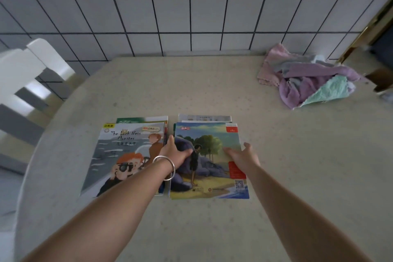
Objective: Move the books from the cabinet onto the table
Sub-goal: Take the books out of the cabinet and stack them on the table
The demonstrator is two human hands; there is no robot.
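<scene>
Two stacks of thin picture books lie side by side on the beige table [212, 83]. The left stack is topped by "The Loch Ness Monster" [123, 155]. On top of the right stack is a book with a beach-and-trees cover [210, 140]. My left hand [175, 152], a silver bangle on its wrist, holds this book's left edge, thumb on the cover. Its right edge is held by my right hand [241, 155], thumb on the cover and fingers over the side. The cabinet is out of sight.
A heap of pink, purple and mint cloths [308, 78] lies at the table's back right. A white chair [27, 74] stands at the left. A tiled wall [191, 6] runs behind the table, and a brass-edged door frame [370, 25] is at the far right.
</scene>
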